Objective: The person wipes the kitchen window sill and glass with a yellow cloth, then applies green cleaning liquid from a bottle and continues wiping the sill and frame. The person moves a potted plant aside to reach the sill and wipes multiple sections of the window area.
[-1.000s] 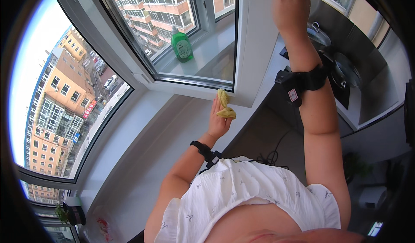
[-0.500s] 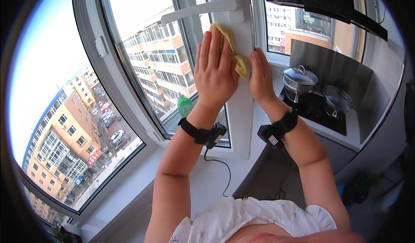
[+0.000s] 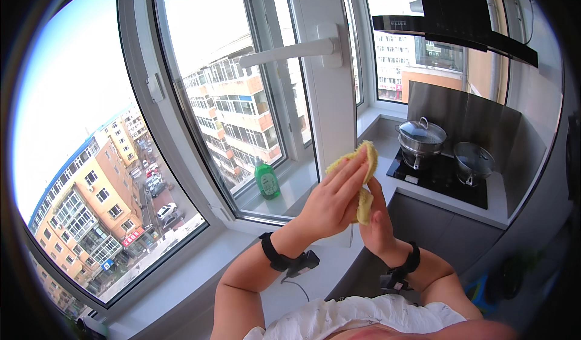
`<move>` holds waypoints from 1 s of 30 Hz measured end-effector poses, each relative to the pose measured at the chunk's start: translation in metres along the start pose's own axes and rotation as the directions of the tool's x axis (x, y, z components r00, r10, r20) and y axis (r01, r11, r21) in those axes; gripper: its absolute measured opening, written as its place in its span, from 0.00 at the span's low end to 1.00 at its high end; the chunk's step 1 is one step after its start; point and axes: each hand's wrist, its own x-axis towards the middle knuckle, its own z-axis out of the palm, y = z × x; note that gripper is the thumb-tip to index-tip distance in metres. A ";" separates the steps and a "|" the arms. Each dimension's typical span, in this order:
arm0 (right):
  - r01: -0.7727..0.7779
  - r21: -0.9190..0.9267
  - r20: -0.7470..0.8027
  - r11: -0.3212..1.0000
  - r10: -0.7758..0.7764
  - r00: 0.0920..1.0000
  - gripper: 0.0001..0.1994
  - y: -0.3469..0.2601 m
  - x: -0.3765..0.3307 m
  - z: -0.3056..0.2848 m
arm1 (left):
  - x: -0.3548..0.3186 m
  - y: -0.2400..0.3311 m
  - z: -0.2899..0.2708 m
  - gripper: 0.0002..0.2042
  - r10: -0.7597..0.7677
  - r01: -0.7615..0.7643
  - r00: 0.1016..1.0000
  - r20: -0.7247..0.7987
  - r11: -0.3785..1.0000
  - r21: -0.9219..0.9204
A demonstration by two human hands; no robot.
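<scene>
A yellow cloth (image 3: 364, 207), fuzzy in texture, is pressed between my two hands in front of the edge of the open window sash (image 3: 333, 110). My left hand (image 3: 334, 199) lies over it with straight, close-set fingers, and the cloth's upper end sticks out past the fingertips. From the other side my right hand (image 3: 380, 228) bears against the cloth, its thumb showing and its other fingers partly hidden behind the cloth. Above the hands, the white window handle (image 3: 290, 54) points left on the sash. Black straps with small boxes circle both wrists.
A green bottle (image 3: 266, 181) stands on the sill behind the sash glass. Beyond my right hand, a lidded steel pot (image 3: 422, 140) and a lidded pan (image 3: 473, 161) sit on a black cooktop (image 3: 439, 179). A black range hood (image 3: 454, 34) juts out above them.
Both hands have come down and back from the sash below the handle, and the cloth came with them. My right hand has left the sash edge and met the cloth.
</scene>
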 end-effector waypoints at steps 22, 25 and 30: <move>0.464 -0.621 0.756 -0.631 -0.327 0.567 0.22 -0.144 0.494 0.014 | 0.142 -0.045 -0.125 0.23 0.060 0.166 0.942 -0.330 0.772 0.614; 0.532 -0.620 0.767 -0.577 -0.303 0.566 0.21 -0.140 0.497 0.031 | 0.142 -0.049 -0.126 0.27 0.168 0.105 0.914 -0.370 0.782 0.614; 0.715 -0.545 0.837 -0.438 -0.229 0.497 0.13 -0.083 0.371 0.001 | 0.142 -0.051 -0.126 0.26 0.247 0.046 0.894 -0.373 0.779 0.625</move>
